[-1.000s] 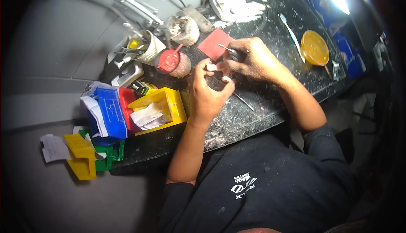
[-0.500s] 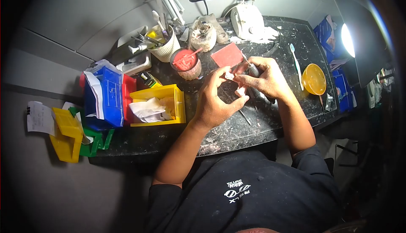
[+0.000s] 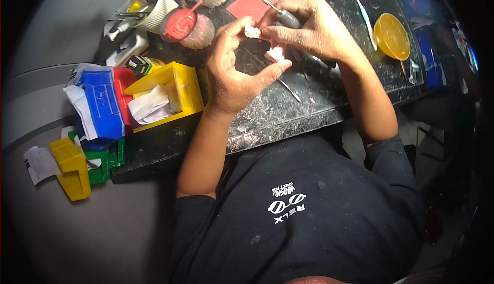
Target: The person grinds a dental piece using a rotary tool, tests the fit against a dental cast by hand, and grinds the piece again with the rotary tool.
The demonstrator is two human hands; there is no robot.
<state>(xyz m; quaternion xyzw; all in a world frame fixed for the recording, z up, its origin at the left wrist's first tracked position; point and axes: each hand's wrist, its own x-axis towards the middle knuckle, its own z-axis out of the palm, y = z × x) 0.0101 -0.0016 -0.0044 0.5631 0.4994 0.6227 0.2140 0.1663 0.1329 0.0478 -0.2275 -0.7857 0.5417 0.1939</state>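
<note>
Between the thumb and fingers of my left hand [image 3: 234,73] is a small pink and white dental piece [image 3: 275,53], curved, with one end at the fingertips and the other by the thumb. My right hand [image 3: 314,31] grips a grey rotary handpiece [image 3: 288,19] with a metal burr, its tip pointing up and left. The right fingers also touch the dental piece, hiding part of it. Behind the hands lies a flat red sheet [image 3: 251,4]. A thin metal tool [image 3: 289,90] rests on the dusty black bench [image 3: 257,124] below them.
At the left stand a jar with red material [image 3: 198,32], a white tool cup [image 3: 163,11], and yellow [image 3: 193,91], blue [image 3: 104,101] and green bins [image 3: 98,161]. A toothbrush [image 3: 364,17] and an amber bowl [image 3: 392,36] are at the right.
The camera view has shifted, and the bench sits higher in the frame. My hands still hold the dental piece and the handpiece, whose burr now stands clear above the right fingers.
</note>
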